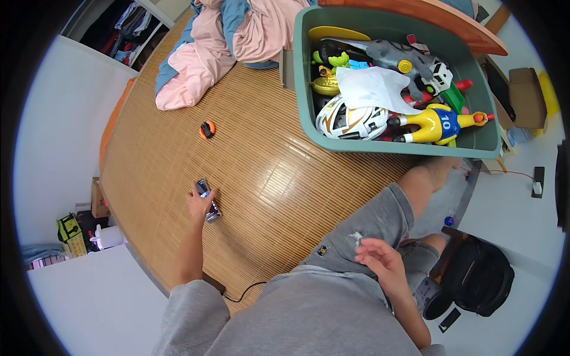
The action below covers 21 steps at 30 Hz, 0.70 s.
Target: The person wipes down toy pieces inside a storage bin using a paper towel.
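My left hand (200, 204) reaches down to the bamboo mat, thumb and fingers on either side of a small dark-grey and silver toy car (212, 214). Part of the toy car is hidden under the hand. Above my lap, my right hand (382, 259) is held with loosely bent fingers apart and nothing in it. An orange and black round toy (207, 129) lies on the mat farther out.
A green bin (404, 149) of toys stands at the upper right, holding a white helmet (350, 121) and a yellow chicken toy (436, 124). Pink and blue bedding (199, 65) lies at the mat's far end. A black cable (243, 292) runs beside me.
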### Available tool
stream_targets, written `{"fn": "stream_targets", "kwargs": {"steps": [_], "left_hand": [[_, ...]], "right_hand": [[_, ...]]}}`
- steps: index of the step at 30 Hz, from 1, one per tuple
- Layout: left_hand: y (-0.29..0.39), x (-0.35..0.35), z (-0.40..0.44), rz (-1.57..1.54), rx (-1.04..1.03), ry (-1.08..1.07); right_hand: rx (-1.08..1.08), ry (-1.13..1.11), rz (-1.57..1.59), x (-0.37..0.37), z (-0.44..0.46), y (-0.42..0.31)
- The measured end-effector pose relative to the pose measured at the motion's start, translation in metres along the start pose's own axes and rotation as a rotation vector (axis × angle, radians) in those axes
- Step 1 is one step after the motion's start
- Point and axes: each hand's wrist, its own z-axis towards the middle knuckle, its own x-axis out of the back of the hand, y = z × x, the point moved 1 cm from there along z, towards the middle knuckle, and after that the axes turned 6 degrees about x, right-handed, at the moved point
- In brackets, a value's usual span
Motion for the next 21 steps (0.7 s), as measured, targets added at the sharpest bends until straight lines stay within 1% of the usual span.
{"fn": "stream_targets", "kwargs": {"steps": [2,5,6,7,9,10,12,17,19,21], "left_hand": [[0.004,0.002,0.003,0.073,0.054,-0.045],[0.004,0.003,-0.003,0.03,0.045,-0.009],[0.003,0.001,-0.006,0.027,-0.005,0.06],[-0.001,-0.001,-0.009,0.027,-0.002,0.06],[-0.006,-0.003,-0.019,0.056,-0.067,0.168],[-0.01,-0.004,-0.025,0.057,-0.062,0.169],[-0.014,-0.003,-0.038,-0.007,-0.162,0.325],[-0.02,-0.005,-0.06,-0.086,-0.141,0.337],[-0.022,-0.007,-0.063,-0.13,-0.084,0.253],[-0.024,-0.008,-0.063,-0.128,-0.069,0.227]], "right_hand": [[0.017,-0.008,0.002,-0.001,0.001,0.0],[-0.001,0.008,0.001,-0.002,0.0,0.003],[0.0,0.011,0.003,-0.002,0.0,0.004],[0.0,0.012,0.004,-0.002,0.0,0.004],[-0.012,0.015,0.0,-0.002,-0.002,0.004],[-0.021,0.024,-0.002,-0.002,-0.002,0.004],[-0.023,0.02,0.0,-0.002,-0.001,0.003],[-0.03,0.011,0.004,-0.002,0.001,0.002],[-0.036,0.008,0.026,-0.003,0.002,0.001],[-0.012,0.001,0.012,-0.003,0.003,0.002]]}}
